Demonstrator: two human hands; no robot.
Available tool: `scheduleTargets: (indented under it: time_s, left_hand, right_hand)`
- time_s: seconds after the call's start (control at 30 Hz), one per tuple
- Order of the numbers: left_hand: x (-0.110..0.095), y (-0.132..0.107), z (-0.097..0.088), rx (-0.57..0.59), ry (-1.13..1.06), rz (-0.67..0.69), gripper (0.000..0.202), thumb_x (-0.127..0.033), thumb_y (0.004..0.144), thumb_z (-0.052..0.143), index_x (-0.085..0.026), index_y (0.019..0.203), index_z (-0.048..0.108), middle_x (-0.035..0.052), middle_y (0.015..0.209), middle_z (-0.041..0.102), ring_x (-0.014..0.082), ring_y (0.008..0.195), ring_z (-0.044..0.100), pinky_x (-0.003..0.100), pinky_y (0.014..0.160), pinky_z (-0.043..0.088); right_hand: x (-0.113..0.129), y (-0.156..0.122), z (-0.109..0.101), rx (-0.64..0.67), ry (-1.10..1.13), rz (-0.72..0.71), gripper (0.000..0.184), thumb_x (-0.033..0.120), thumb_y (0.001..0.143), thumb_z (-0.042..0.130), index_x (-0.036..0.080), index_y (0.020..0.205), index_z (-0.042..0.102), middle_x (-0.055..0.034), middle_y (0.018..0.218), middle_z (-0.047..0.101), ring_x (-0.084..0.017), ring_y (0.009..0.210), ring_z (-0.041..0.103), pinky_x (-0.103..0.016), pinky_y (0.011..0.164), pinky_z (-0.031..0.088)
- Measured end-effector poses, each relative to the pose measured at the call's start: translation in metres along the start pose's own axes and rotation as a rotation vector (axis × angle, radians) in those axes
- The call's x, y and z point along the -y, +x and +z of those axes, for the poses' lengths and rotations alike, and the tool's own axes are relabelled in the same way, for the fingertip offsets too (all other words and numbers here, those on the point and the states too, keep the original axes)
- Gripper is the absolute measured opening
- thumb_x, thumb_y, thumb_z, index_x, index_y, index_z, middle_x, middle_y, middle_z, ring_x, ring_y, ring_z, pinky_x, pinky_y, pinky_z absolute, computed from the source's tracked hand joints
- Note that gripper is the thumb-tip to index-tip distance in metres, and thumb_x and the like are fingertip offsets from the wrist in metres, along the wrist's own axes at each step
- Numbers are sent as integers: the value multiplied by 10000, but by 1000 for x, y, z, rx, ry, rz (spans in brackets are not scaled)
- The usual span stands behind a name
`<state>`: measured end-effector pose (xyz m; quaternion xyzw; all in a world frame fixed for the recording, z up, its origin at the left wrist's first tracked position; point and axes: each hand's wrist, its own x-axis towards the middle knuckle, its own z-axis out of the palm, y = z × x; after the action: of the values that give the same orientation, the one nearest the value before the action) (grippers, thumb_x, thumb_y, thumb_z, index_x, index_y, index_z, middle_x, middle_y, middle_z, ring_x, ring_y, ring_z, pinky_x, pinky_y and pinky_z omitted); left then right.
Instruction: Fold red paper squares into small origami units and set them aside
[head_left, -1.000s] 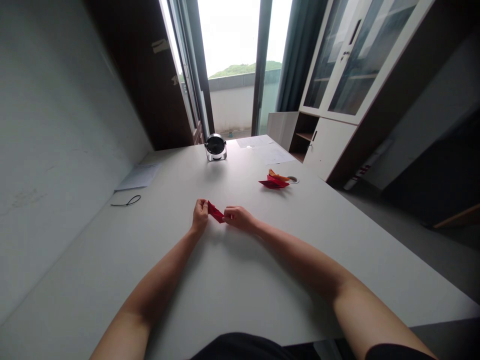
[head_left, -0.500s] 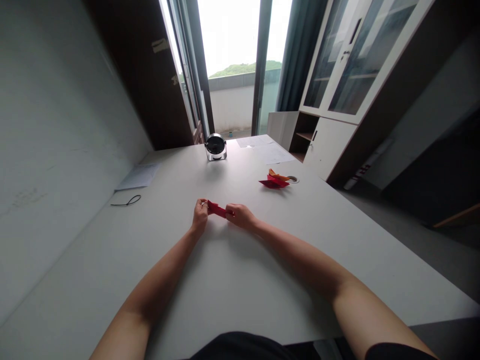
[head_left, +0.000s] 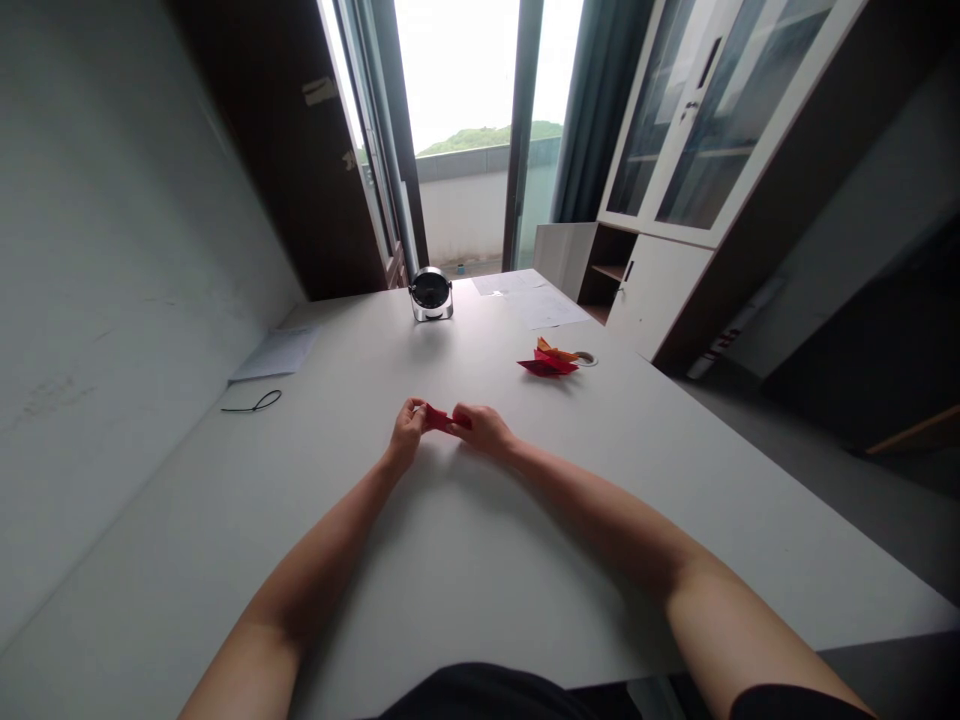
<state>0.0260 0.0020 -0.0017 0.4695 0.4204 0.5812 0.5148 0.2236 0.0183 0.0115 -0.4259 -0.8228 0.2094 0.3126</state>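
One red folded paper (head_left: 437,418): on the near side of the round black device (head_left: 431,292), stretched between two hands; whether it touches the white table (head_left: 450,580) below, I cannot tell.
Left hand (head_left: 407,430): nearer the person than the round black device and slightly to its left, fingers and thumb pinching the paper's left end.
Right hand (head_left: 480,430): nearer the person than the device and to its right, fingers curled over the paper's right end, gripping it; the fingertips are too small to make out.
Folded paper pieces (head_left: 551,362): red with orange on top, grouped to the right of the device and nearer the person.
Pale ring (head_left: 588,359): just beside those pieces, farther right of the device.
Black looped cord (head_left: 253,408): well to the left of the device and nearer the person.
White papers (head_left: 274,353): left of the device, next to the wall (head_left: 112,300).
Loose sheets (head_left: 555,307): right of the device, lying flat.
Glass door (head_left: 457,70): behind the device, bright with daylight.
Dark curtain (head_left: 604,110): behind the device, to its right.
White cabinet (head_left: 656,290): right of the device, beyond the table's edge.
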Motion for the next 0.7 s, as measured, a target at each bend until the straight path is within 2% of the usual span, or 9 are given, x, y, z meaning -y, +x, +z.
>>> scheduleTargets:
  time_s: [0.13,0.27,0.5,0.7]
  left_hand:
    - [1,0,0,-12,-28,16,342,-456,864,617,-186,995,453,64,834,720,198,775,718,457,838,573]
    - [0,0,-2,-38,20,38,273,-408,852,625,-174,943,517,24,784,675,166,725,683,391,780,580]
    - [-6,-6,3,83,157,52,300,-428,799,713,-149,893,658,52,804,695,180,757,670,350,786,551]
    - [-3,-3,-1,-1,249,134,283,-436,775,748,-167,844,690,32,764,687,163,703,625,305,714,515]
  right_hand:
    - [-2,0,-1,9,-4,-37,232,366,897,597,195,749,647,17,646,596,-102,574,411,-241,590,271]
    - [-4,0,-1,42,39,-62,258,375,915,580,189,748,642,26,631,576,-96,569,399,-234,592,274]
    - [-5,2,2,13,143,-58,231,370,906,576,179,804,654,32,652,563,-98,603,424,-225,596,292]
    - [-7,3,2,36,159,-18,187,359,867,598,185,826,653,44,639,541,-95,594,427,-219,585,304]
